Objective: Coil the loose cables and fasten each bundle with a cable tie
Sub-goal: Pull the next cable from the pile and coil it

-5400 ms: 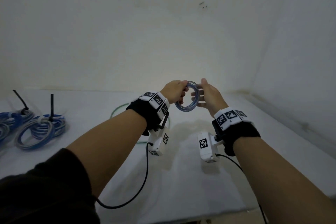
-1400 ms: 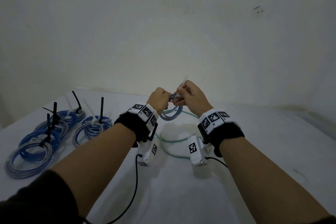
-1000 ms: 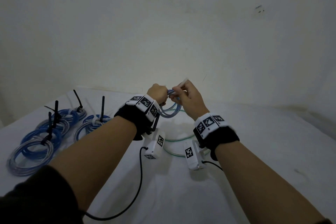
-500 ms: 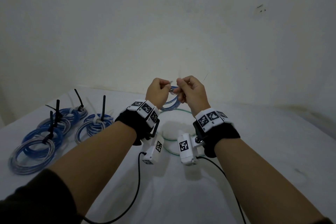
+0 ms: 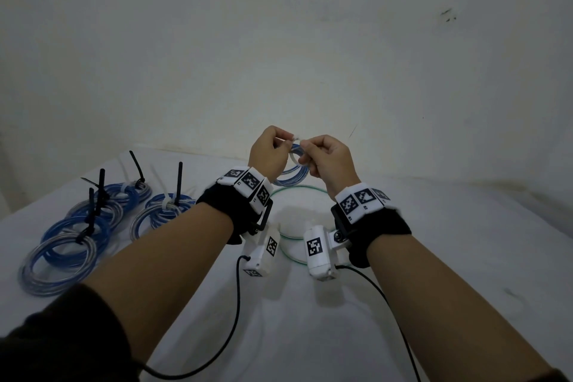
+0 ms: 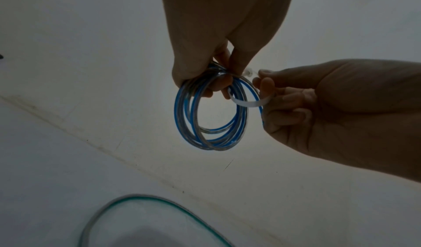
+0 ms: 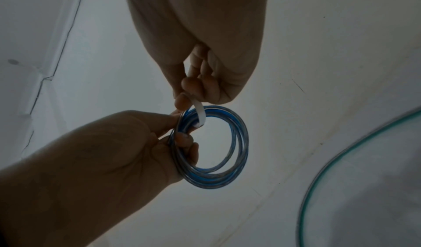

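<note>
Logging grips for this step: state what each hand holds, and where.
Left hand pinches the blue cable coil at its top. Right hand pinches the white cable tie looped around the coil's strands.

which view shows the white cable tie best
The left wrist view: the white cable tie curves as a clear strip from the blue coil to the right hand. The right wrist view shows a shorter strip partly behind fingers. The head view shows only a small pale glimpse between the hands.
</note>
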The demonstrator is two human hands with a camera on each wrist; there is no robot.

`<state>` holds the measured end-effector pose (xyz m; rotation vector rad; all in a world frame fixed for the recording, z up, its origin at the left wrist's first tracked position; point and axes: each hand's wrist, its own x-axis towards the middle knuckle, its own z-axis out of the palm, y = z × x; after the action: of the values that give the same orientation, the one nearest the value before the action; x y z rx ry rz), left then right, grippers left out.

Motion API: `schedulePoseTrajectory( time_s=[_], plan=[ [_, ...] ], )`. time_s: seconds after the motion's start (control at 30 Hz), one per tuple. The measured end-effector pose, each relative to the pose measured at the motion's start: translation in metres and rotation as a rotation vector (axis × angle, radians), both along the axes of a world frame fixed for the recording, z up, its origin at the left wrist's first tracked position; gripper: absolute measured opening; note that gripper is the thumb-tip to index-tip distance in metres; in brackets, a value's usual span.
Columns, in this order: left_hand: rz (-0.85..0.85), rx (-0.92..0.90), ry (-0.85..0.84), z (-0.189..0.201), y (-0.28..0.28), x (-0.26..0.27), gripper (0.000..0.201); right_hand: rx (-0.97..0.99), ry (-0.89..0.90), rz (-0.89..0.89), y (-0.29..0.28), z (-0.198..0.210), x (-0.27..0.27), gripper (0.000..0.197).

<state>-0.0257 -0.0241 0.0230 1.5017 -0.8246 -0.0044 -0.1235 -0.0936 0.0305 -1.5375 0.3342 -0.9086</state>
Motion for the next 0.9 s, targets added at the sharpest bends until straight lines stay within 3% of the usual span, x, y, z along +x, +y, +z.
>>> schedulePoseTrajectory(
  time_s=[0.33, 0.63, 0.9],
  plan=[
    [0.006, -0.003, -0.001, 0.0009, 0.0020, -0.0008, 0.027, -0.006, 0.042, -0.001, 0.0000, 0.0009, 0.0009, 0.008],
    [0.013, -0.015, -0.016, 0.0032, 0.0015, -0.0028, 0.021, 0.006, 0.056, -0.005, -0.0003, 0.0012, 0.0005, 0.009],
    [0.024, -0.013, -0.072, 0.0019, 0.0033, -0.0030, 0.027, 0.054, 0.069, -0.001, 0.0006, 0.0027, 0.0009, 0.016]
  ],
)
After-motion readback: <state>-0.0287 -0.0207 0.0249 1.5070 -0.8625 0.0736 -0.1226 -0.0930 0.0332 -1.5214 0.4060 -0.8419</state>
